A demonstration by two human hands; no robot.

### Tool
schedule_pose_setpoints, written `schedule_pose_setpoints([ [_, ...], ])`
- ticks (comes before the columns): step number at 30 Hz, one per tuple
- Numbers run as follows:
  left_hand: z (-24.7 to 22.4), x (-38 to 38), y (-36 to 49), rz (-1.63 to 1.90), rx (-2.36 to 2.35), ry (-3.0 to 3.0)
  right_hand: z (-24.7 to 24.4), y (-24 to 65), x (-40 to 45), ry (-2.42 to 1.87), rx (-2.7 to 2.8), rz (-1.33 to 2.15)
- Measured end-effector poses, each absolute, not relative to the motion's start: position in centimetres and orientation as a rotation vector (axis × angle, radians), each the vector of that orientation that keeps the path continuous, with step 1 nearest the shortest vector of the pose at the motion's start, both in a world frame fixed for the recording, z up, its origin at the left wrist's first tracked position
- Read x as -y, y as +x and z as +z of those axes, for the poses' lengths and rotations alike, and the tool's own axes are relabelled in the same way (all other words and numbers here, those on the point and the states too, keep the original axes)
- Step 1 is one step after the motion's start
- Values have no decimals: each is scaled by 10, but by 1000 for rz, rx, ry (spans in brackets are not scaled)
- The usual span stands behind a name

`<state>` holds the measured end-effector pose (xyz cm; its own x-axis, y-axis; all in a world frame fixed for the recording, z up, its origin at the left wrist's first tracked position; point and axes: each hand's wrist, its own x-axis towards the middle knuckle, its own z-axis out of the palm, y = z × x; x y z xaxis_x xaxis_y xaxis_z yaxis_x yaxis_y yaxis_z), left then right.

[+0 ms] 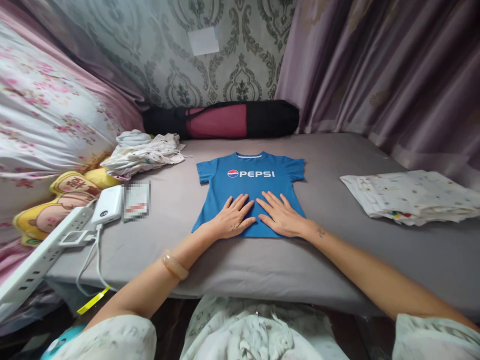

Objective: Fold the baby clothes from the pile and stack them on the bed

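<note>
A blue T-shirt (255, 190) with a white PEPSI print lies spread out flat, collar away from me and sleeves out to both sides. My left hand (233, 217) rests flat on its lower left part, fingers spread. Beside it, my right hand (279, 214) presses flat on the lower right part, also with fingers apart. The two hands are close together but do not touch. Under my palms and wrists, part of the shirt's lower portion is hidden.
The shirt lies on a grey-covered bed (322, 280). To the right is a folded white patterned cloth (416, 195). At left are crumpled clothes (144, 152), a white power bank (107, 204) with a cable, and a power strip (45, 260). A black-and-red long bag (221, 120) lies along the back.
</note>
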<state>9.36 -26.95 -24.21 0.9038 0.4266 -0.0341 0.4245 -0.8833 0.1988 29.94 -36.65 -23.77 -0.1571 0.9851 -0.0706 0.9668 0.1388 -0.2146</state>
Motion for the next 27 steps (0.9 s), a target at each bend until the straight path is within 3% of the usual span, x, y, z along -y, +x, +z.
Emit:
schedule_pose_setpoints([
  [9, -242, 287, 77, 50, -576, 2875, -229, 282, 399, -1840, 2365, 433],
  [12, -246, 264, 67, 77, -738, 2857, -228, 290, 395, -1962, 2252, 506],
  [18, -256, 229, 32, 79, -1140, 2751, -240, 320, 395, -2273, 2025, 338],
  [27, -260, 217, -2, 32, -1128, 2796, -246, 341, 410, -2426, 1872, 217],
])
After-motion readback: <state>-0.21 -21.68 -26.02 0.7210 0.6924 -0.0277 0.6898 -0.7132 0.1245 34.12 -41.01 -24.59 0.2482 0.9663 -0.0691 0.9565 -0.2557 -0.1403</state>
